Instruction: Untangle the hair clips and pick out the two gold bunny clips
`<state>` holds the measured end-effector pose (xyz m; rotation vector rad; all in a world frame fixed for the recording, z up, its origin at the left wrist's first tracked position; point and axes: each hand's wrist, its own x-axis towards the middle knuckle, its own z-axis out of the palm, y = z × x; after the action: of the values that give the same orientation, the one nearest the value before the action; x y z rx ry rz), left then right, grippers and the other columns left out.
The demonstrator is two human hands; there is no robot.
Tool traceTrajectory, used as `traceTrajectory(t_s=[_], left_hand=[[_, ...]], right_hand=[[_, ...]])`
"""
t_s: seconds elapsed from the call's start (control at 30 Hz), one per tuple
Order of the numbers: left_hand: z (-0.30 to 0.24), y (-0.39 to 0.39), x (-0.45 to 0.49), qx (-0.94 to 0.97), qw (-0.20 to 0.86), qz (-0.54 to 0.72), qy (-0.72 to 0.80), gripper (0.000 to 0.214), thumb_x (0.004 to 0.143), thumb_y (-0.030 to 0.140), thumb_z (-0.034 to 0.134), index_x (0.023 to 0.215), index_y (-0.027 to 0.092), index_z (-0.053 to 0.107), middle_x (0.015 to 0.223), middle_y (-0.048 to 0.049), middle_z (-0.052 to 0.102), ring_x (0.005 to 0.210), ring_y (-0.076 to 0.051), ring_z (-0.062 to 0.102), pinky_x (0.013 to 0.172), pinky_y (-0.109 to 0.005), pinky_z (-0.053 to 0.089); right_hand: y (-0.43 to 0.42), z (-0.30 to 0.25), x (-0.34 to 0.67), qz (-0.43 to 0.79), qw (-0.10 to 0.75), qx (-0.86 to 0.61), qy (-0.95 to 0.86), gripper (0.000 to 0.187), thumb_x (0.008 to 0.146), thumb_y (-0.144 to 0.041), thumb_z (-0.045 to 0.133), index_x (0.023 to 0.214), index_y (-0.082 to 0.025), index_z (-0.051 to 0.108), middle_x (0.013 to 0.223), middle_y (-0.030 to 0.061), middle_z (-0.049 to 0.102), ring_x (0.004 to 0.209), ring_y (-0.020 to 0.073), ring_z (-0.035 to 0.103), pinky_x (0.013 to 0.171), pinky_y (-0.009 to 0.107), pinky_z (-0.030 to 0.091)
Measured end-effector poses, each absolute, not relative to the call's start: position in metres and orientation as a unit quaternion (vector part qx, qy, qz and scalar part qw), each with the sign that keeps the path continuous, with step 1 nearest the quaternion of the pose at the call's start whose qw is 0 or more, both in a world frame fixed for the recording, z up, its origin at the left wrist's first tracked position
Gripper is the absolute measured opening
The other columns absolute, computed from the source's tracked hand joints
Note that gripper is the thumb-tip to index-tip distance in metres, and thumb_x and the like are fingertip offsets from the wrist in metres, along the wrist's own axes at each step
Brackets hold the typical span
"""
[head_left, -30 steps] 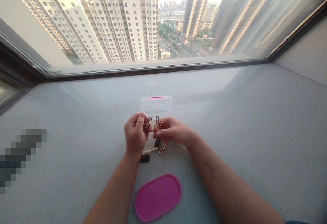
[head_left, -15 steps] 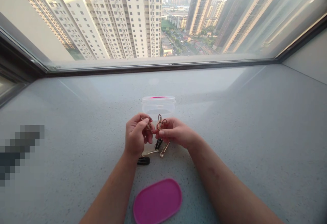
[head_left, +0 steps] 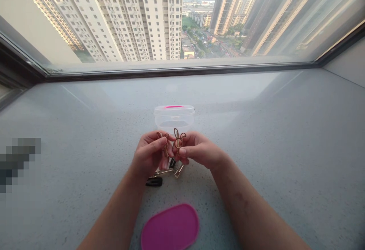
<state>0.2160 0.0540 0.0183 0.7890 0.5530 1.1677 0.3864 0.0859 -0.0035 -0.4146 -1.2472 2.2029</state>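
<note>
Near the frame's centre, the left hand (head_left: 149, 150) pinched a wire clip (head_left: 167, 150), the right hand (head_left: 203, 151) a rabbit-shaped clip (head_left: 178, 143), thumbs clamped against fingers, probably low down so the loops showed.

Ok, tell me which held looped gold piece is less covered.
The looped piece in the right hand: its top stands uncovered, while in the left hand the thumb partly covers the other piece.

Left forearm (head_left: 116, 204) and right forearm (head_left: 251, 200) bare, converging over sill (head_left: 285, 140) toward its far edge. Left hand (head_left: 149, 152) in pinch grip, fingers curled. Right hand (head_left: 203, 151) likewise, thumb pointing left. Hands just beside each other.
</note>
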Motion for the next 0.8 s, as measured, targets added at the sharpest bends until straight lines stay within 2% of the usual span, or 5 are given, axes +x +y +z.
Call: traceTrajectory(t_s=[0.23,0.43,0.57,0.8], left_hand=[[0.019,0.054,0.200,0.341,0.806,0.442,0.195,0.026,0.074,0.016,0.059,0.096,0.007,0.070,0.068,-0.0122,0.072,0.041,-0.014,0.063,0.035,-0.016,0.046],[0.016,0.051,0.196,0.347,0.826,0.407,0.179,0.036,0.069,0.009,0.064,0.105,0.011,0.068,0.076,-0.0104,0.072,0.051,-0.016,0.067,0.042,-0.017,0.052],[0.014,0.051,0.194,0.351,0.830,0.401,0.166,0.037,0.071,0.008,0.065,0.107,0.015,0.067,0.078,-0.0091,0.072,0.051,-0.014,0.066,0.042,-0.015,0.051],[0.016,0.052,0.193,0.365,0.815,0.411,0.183,0.026,0.071,0.011,0.068,0.097,0.012,0.070,0.072,-0.0068,0.071,0.044,-0.009,0.061,0.037,-0.011,0.044]], right_hand=[[0.085,-0.003,0.388,0.836,0.266,-0.133,-0.461,0.021,0.072,-0.028,0.074,0.077,-0.010,0.064,0.067,0.0029,0.066,0.053,0.0085,0.057,0.051,0.020,0.046],[0.085,-0.001,0.387,0.838,0.267,-0.108,-0.463,0.024,0.069,-0.030,0.076,0.076,-0.008,0.068,0.067,0.0033,0.065,0.053,0.0076,0.054,0.048,0.018,0.043],[0.085,-0.003,0.386,0.844,0.273,-0.096,-0.452,0.024,0.069,-0.030,0.076,0.078,-0.009,0.069,0.069,0.0043,0.067,0.050,0.0061,0.053,0.045,0.016,0.041],[0.085,-0.006,0.390,0.865,0.243,-0.087,-0.430,0.024,0.074,-0.026,0.072,0.089,-0.008,0.069,0.080,0.0094,0.071,0.055,0.0103,0.064,0.047,0.018,0.049]])
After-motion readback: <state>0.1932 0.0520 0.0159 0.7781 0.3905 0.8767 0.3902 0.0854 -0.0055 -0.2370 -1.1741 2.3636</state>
